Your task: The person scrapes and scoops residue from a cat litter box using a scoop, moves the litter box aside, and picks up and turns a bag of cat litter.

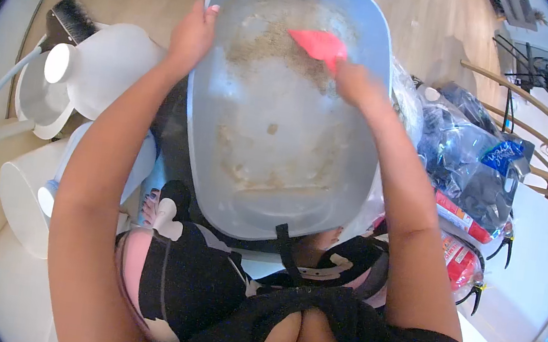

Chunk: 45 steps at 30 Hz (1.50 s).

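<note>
A large grey plastic litter box [271,164] is tilted up in front of me, its inside facing me. Sandy litter [255,44] clings in a patch near its far end, and thinner smears mark the near end. My left hand [192,38] is closed over the left rim, thumb on the edge. In my right hand [361,86], slightly blurred, is a pink scoop [320,45] held by its handle. The scoop's blade lies over the litter at the upper right; whether it touches the surface I cannot tell.
On the left are a white jug [108,69], a black-bristled brush [70,23], a white dustpan [40,96] and a white bucket [23,198]. Plastic bags [455,142] and red-labelled bottles [460,262] with black triggers stand right. Beyond them is a wooden chair [531,86].
</note>
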Available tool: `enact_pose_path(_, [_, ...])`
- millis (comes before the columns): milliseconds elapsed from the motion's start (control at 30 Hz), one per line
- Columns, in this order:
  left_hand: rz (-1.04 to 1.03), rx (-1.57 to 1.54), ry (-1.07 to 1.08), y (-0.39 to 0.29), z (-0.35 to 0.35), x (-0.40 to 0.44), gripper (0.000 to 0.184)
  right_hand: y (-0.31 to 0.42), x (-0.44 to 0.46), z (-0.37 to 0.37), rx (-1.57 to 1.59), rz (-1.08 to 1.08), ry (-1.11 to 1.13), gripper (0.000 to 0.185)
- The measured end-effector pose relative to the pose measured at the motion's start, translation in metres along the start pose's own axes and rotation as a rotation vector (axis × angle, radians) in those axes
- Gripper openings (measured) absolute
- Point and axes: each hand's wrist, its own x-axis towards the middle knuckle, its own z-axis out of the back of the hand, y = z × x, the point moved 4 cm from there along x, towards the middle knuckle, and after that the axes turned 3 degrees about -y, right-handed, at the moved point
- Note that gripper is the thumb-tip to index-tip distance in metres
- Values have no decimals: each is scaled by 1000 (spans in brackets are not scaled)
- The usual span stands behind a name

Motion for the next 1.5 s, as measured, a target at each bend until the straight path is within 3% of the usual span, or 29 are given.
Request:
enact_pose_path(100, [37, 36, 12, 1, -3, 2, 38, -26, 12, 22, -37, 15, -72, 31])
enact_pose_path(200, [-17, -3, 2, 2, 1, 2, 38, -40, 15, 18, -66, 12, 30, 35])
enact_pose_path(367, [-60, -43, -17, 8, -5, 1, 39, -67, -22, -1, -78, 188, 166, 42])
enact_pose_path(500, [-13, -34, 25, -3, -4, -1, 38, -67, -10, 19, -151, 175, 224, 42])
enact_pose_path(600, [-3, -7, 13, 1, -5, 0, 37, -67, 18, 13, -120, 161, 47, 40])
enact_pose_path(833, [23, -7, 34, 1, -4, 0, 39, -68, -36, 1, -226, 49, 238, 33])
enact_pose_path(933, [0, -17, 27, 1, -7, 2, 38, -78, -52, 18, -303, 86, 193, 42])
enact_pose_path(1000, [-35, -38, -4, 7, -6, 5, 38, -80, -57, 39, -533, 118, -59, 42])
enact_pose_path(1100, [-43, -23, -12, 5, -7, 0, 39, -75, -59, 71, -787, 163, -173, 36])
enact_pose_path(1300, [23, -32, 42, 5, -5, 0, 39, -82, -31, 83, -923, 344, -271, 40])
enact_pose_path(1433, [-13, -14, 7, 4, -4, 1, 37, -77, 6, 67, -938, 352, -245, 41])
enact_pose_path(1500, [-13, -28, 20, 2, -2, 0, 37, -76, 20, 64, -1033, 372, -283, 50])
